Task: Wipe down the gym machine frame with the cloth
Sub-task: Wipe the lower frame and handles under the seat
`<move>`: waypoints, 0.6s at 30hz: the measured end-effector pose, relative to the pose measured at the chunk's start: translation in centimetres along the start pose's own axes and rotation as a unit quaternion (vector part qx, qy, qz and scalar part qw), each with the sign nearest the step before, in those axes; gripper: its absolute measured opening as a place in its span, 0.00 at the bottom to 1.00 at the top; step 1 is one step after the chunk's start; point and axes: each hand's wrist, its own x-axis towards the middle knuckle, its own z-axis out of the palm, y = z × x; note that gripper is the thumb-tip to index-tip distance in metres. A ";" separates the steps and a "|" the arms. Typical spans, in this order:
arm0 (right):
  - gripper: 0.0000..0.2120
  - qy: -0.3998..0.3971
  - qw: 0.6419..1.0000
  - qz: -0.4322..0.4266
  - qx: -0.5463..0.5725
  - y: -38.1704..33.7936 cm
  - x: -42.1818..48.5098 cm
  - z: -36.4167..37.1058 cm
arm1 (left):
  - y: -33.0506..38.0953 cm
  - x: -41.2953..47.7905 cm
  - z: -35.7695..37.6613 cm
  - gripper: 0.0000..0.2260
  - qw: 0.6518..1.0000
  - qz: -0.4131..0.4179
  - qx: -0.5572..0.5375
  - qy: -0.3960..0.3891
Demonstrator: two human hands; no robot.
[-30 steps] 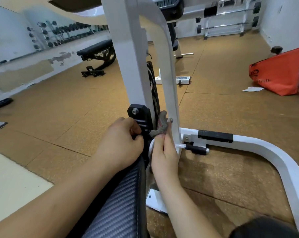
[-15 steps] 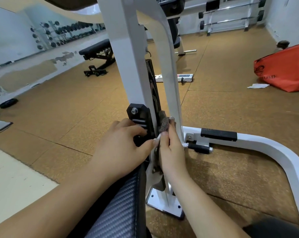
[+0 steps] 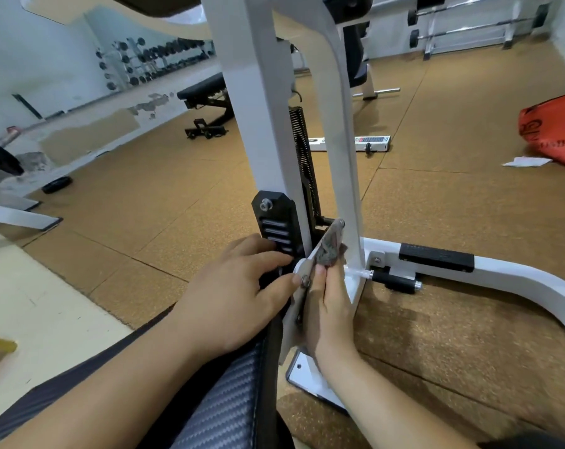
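Observation:
The white gym machine frame (image 3: 261, 118) rises through the middle of the view, and its base tube (image 3: 514, 280) curves off to the right. My right hand (image 3: 331, 306) pinches a small grey cloth (image 3: 329, 249) and holds it against a white bracket between the two uprights. My left hand (image 3: 239, 293) rests with curled fingers on the black adjustment block (image 3: 274, 222) and the bracket's edge. A black padded seat (image 3: 223, 406) lies under my left forearm.
A black spring (image 3: 304, 163) runs up between the uprights. A black weight bench (image 3: 206, 102) and a dumbbell rack (image 3: 151, 59) stand at the far left. An orange bag (image 3: 556, 128) and a scrap of paper (image 3: 524, 162) lie at the right on the cork-coloured floor.
The camera has moved closer and lower. My right hand has slid the cloth a little up along the bracket. My left hand has shifted right, with its thumb against the bracket.

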 end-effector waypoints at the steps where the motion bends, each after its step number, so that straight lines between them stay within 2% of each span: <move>1: 0.22 -0.011 1.000 0.000 0.001 -0.1 0.7 -0.2 | 0.1 -0.1 0.1 0.23 1.000 0.011 -0.006 0.002; 3: 0.19 -0.018 1.000 0.000 0.000 -0.3 3.2 -0.8 | 0.1 0.0 0.1 0.23 1.000 0.013 -0.010 -0.006; 7: 0.26 -0.042 0.996 -0.044 -0.063 -0.6 5.3 -1.7 | -0.2 0.3 0.2 0.22 1.000 0.006 -0.028 -0.002; 11: 0.24 0.014 0.991 -0.116 -0.061 0.5 2.7 -1.8 | -0.2 0.0 0.2 0.24 0.999 0.006 -0.036 0.002; 14: 0.19 0.030 0.995 -0.091 -0.019 -0.1 2.9 -2.5 | 0.1 0.0 0.2 0.25 0.999 0.005 -0.044 0.003; 16: 0.19 0.041 0.996 -0.064 0.039 -0.6 3.3 -2.4 | 0.2 0.2 0.2 0.26 0.999 0.003 -0.046 0.005; 18: 0.19 0.054 0.996 -0.065 0.032 -0.6 3.1 -1.8 | 0.1 0.4 0.2 0.25 0.999 0.000 -0.042 0.007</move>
